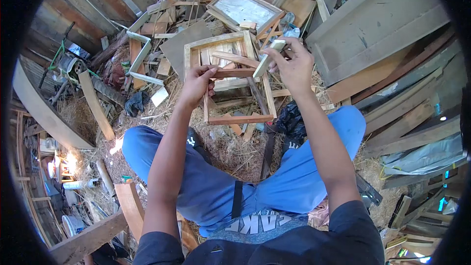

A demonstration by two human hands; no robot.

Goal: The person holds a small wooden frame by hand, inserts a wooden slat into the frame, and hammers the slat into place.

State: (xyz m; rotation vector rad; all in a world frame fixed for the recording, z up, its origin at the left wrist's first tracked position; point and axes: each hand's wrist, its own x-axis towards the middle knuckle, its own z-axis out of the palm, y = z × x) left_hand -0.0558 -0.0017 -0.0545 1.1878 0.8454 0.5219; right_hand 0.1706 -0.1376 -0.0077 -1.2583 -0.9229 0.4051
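- Head view shows a person in blue trousers point(304, 184) with the knees apart; both bare hands are raised above the floor point(230, 154), which is covered with straw and pieces of wood.
- Left hand point(197, 87): it is grasping the reddish-brown strip point(233, 73) near its left end, with the thumb along the upper side and the fingers curled below.
- Right hand point(296, 66): it is grasping the pale strip point(265, 64) between thumb and fingers. This strip is tilted, its upper end toward the right.
- Reddish-brown strip: it is held almost level, and its right end reaches to the lower part of the pale strip. Whether the two pieces are touching, one cannot tell from this view.
- Wooden frame point(240, 119): it is in front of the person, beneath the two strips. Its near rail is of reddish colour, and the other sides are paler.
- Black plastic bag point(293, 123): it lies just beside the near right corner of the wooden frame.
- Framed panel point(245, 7) with a whitish face: it lies beyond the wooden frame, among scattered boards.
- White angled piece point(141, 59): it is to the left of the wooden frame, apart from it.
- Large grey board point(382, 29): it stands slanted on the right side, beyond the right hand.
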